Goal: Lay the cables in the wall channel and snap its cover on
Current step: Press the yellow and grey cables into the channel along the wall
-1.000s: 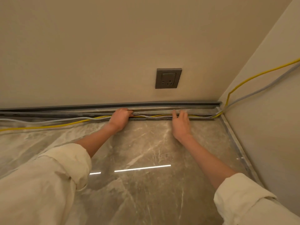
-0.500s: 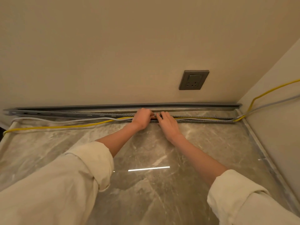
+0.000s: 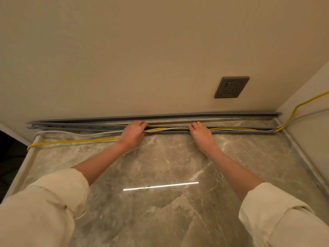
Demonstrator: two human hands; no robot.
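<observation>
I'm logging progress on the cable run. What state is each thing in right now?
Yellow cable: right part in channel, left part loose on floor.
Grey cable: likewise.
Channel: open, uncovered.
Cover strip: off, lying along wall.
Left hand: pressing cables.
Right hand: pressing cables.
Wall socket: nothing plugged in.

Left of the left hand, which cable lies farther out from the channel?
The yellow cable; the grey cable runs closer to the channel.

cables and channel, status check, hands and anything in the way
Left hand shut on both cables, right hand pressing them into the channel. Yellow cable and grey cable left of it lie outside. Cover not on.
</observation>
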